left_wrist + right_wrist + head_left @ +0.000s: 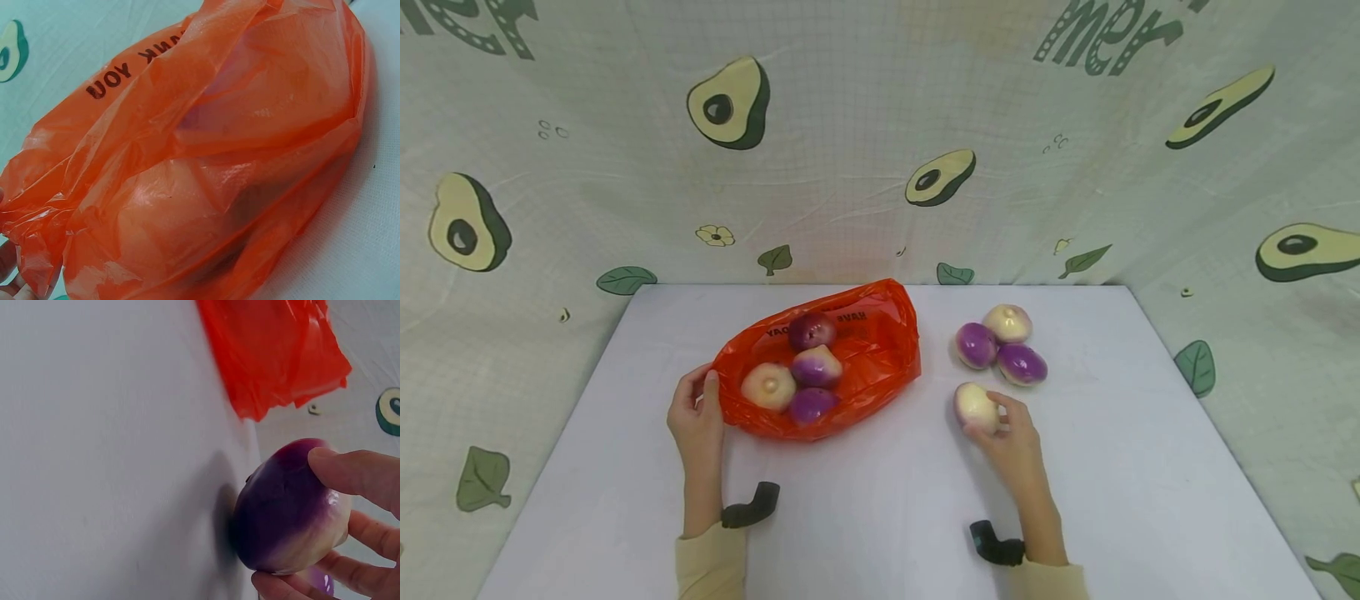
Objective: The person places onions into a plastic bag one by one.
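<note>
A person's right hand (1017,437) held a purple-and-white vegetable (976,408) on the right half of a white bench (880,517), its thumb and fingers spread just to the vegetable's breadth and curled against its sides. Whether the underside touched the surface could not be told. Across the way, the left hand (694,417) pinched the left end of an open red plastic bag (891,333), fingers and thumb drawn together on the thin film.

Inside the bag, toward its left, four vegetables lay bunched: a dark red one (812,331), a two-toned one (816,367), a pale one (768,386) and a purple one (813,406). Three more, a second pale one (1008,323) and two purple (976,345) (1022,364), sat clustered behind the held piece, apart from it.

The glossy skin looked the likeliest source of trouble: a light hold on so smooth and round a shape could let it slip and roll. The bag posed another risk. With its right side unsupported by either hand, the slack rim could fold inward and narrow the mouth, while a hard tug from the left could drag the bag or tear its film.
</note>
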The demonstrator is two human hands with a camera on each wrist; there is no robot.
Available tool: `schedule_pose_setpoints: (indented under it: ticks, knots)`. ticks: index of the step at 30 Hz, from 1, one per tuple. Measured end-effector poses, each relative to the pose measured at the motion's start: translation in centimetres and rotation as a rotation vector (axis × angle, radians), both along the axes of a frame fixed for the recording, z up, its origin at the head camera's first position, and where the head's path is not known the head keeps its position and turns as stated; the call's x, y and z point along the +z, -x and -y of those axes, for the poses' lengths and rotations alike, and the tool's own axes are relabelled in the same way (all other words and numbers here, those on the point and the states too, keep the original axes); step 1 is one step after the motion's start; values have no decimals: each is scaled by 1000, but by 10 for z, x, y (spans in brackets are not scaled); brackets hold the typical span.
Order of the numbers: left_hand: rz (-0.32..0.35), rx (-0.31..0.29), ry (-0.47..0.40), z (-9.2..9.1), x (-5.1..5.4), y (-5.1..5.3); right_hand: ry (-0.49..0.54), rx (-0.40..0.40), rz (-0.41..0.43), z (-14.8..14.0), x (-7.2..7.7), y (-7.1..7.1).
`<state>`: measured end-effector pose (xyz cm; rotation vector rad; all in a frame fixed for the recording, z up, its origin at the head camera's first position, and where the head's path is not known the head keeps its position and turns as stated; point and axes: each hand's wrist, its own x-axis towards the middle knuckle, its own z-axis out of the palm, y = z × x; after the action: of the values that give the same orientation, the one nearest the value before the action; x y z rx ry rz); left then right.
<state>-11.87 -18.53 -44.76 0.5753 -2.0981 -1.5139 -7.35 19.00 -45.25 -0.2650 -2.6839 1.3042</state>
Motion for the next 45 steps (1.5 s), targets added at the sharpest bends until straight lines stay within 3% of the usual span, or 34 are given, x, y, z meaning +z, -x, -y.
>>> schedule_pose_setpoints:
  ticks: [9,15,23,26,31,34,38,45]
  knots:
    - [10,-7,5,1,0,0,51,44,-68,12,-2,-2]
    - [14,-1,2,1,0,0,70,79,-100,21,9,-3]
    - [18,2,4,0,2,0,152,132,-170,38,29,-6]
    - [15,1,0,0,1,0,172,157,-185,48,44,-7]
    - [10,-2,-14,1,0,0,184,192,-159,64,72,-9]
    - [14,-1,-21,1,0,0,188,213,-139,70,80,-7]
    - [27,-3,-27,1,-1,0,190,251,-149,75,79,-1]
    - [14,-12,-21,0,-1,1,226,284,-122,80,56,20]
